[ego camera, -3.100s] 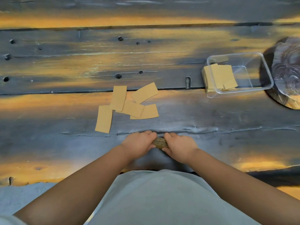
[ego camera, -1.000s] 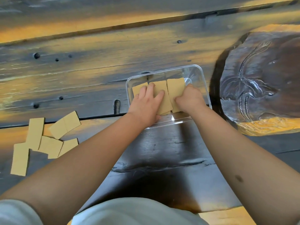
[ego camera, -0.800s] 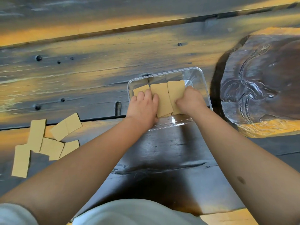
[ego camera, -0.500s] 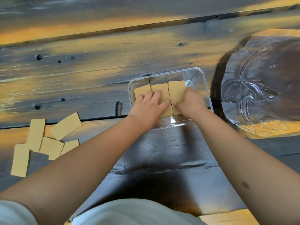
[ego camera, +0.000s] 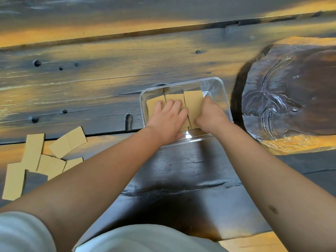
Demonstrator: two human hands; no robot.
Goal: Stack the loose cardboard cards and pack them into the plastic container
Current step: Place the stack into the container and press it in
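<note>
A clear plastic container point(ego camera: 224, 99) stands on the dark wooden table, holding tan cardboard cards point(ego camera: 193, 100) set side by side. My left hand point(ego camera: 168, 120) lies flat on the left and middle cards, fingers spread. My right hand point(ego camera: 211, 117) curls against the right edge of the rightmost card. Several loose cards point(ego camera: 45, 157) lie scattered and overlapping on the table at the far left.
A large dark carved wooden piece point(ego camera: 294, 99) sits just right of the container. The table point(ego camera: 91, 84) has plank seams, small holes and a slot point(ego camera: 128, 120) left of the container. My light-coloured shirt fills the bottom edge.
Three seconds ago both hands squared a stack near my body. Since then the stack went into the container. Over the last second my left fingers shifted slightly on the cards.
</note>
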